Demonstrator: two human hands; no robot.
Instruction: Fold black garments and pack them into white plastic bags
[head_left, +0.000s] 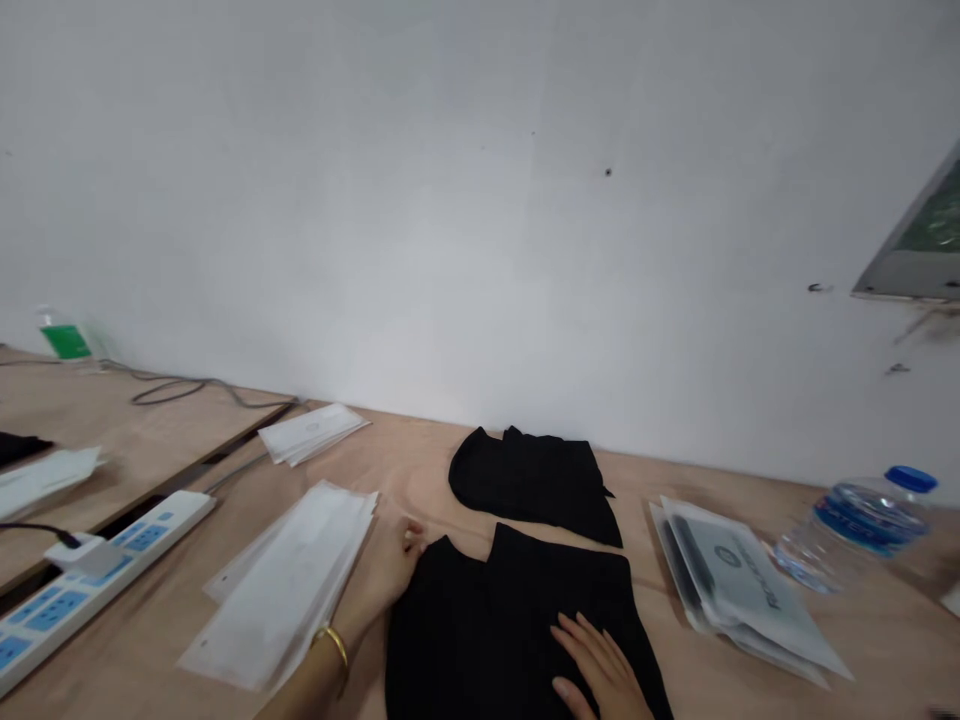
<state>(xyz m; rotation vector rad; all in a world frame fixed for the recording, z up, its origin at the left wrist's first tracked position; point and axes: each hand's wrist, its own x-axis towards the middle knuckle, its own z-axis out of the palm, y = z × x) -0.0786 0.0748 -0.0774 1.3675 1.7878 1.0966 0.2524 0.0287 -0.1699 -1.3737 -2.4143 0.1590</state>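
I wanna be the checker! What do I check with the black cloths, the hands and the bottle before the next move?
1. Right hand spread on the near black cloth: ok.
2. Near cloth's bottom edge lying straight: cannot tell, the picture cuts it off.
3. Far black cloth smooth all round: not ok, its top edge is bumpy.
4. Packets on the right off both cloths: ok.
5. Blue cap on the bottle: ok.
6. Left hand gripping the near cloth: cannot tell.

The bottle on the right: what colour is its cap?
The bottle's cap is blue, best seen in the head view.
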